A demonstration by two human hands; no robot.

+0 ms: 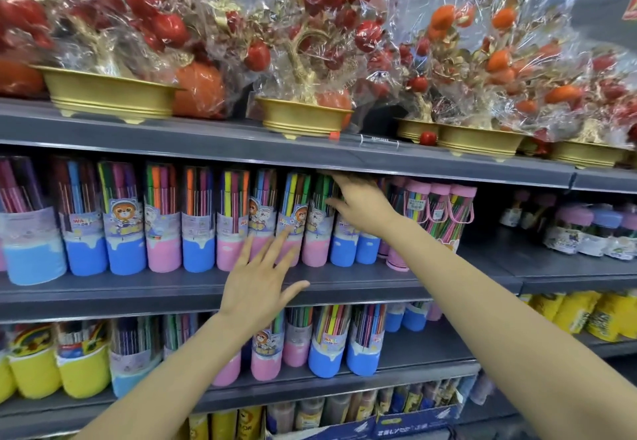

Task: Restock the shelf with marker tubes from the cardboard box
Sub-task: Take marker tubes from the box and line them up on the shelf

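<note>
Far left of the fingers, the row of clear plastic marker tubes with blue and pink bases (124,219) stands upright along the grey metal middle shelf (144,288). The left hand (260,281) is spread wide, fingers straight, holding nothing; its fingertips (286,236) lie against, or just in front of, the pink base of a tube in that row, and I cannot tell which. Just right of them, the right hand (362,205) reaches in under the shelf above, fingers curled loosely about the top of the clear tube with green markers (320,212) at the row's right end. It looks like a hold, though the contact is hard to make out.

I judge the step to be seating this tube in line. Next, the right fingers should let go once it stands square, with the left steadying the neighbours.

Beyond the right fingers stand pink-lidded clear tubes with handles (441,208). The cardboard box named in the task is not plainly visible; a blue printed carton (406,422) is cut off at the bottom edge.
</note>
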